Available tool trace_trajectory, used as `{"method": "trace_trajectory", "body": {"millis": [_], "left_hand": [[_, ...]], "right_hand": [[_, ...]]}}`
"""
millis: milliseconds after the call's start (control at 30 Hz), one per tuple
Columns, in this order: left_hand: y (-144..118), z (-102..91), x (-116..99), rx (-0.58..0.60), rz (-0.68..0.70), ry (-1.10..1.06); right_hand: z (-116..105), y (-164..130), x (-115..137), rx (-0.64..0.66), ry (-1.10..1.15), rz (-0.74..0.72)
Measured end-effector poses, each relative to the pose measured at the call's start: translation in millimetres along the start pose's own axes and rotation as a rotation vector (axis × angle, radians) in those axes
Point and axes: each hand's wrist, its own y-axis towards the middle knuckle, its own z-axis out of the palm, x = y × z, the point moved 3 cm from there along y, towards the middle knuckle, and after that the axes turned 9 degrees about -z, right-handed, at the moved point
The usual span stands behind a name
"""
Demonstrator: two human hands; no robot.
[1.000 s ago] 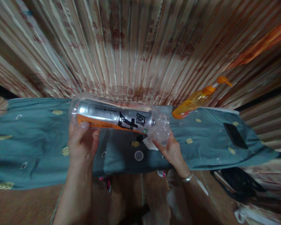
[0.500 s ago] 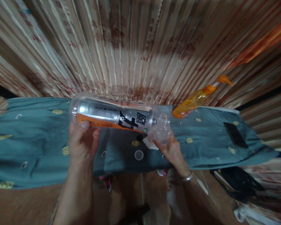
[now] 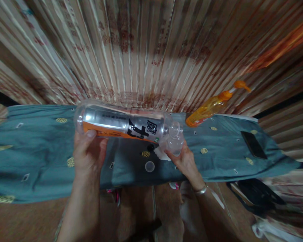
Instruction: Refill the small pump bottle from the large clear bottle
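Backdrop: striped, pleated curtain in cream and rust hangs behind a long surface covered by a teal cloth with small yellow motifs.
Left hand: raised over the cloth, fingers and thumb clasped around the base end of the large clear plastic bottle with a silver and orange label.
Bottle: held almost level above the cloth, base to the left, open neck to the right and tipped slightly down.
Cloth below: small round clear cap lies flat between the two hands; a small dark cap sits just beyond it.
Right hand: fingers grip the small clear plastic cup, its mouth right at the bottle's neck.
Further right: orange pump bottle stands at the cloth's far edge; a dark flat phone lies near the right end.
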Motion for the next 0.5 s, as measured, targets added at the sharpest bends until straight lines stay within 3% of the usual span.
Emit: {"method": "trace_trajectory", "body": {"millis": [500], "left_hand": [[-1.2, 2.7, -1.9, -0.010, 0.006, 0.019]], "right_hand": [[-1.3, 1.1, 2.6, -0.005, 0.017, 0.014]]}}
